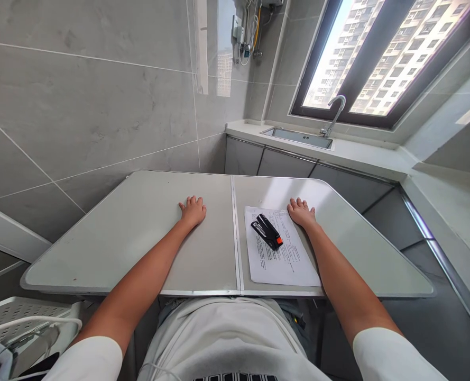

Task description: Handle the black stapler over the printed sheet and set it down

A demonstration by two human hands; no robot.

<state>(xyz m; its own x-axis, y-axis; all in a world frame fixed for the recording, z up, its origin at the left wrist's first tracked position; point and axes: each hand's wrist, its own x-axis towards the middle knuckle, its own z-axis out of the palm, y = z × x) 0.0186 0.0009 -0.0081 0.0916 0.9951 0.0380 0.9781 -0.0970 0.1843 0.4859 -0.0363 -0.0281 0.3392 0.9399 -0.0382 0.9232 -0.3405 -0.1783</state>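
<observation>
Black stapler with a red-orange end (267, 232), lying on white printed paper (294, 259) atop the pale, metal-edged bench (111, 238). Left hand (194, 211) well apart from both, right hand (301, 213) by the paper's far right corner, contact impossible to tell; both palm down, fingers open, gripping nothing. Apparently at a start or pause: stapler unheld, no finished stapling discernible, handling seemingly left to do.

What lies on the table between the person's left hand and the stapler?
In the head view, the table's pale seam, then the left margin of the paper, lie between the left hand and the stapler.
</observation>
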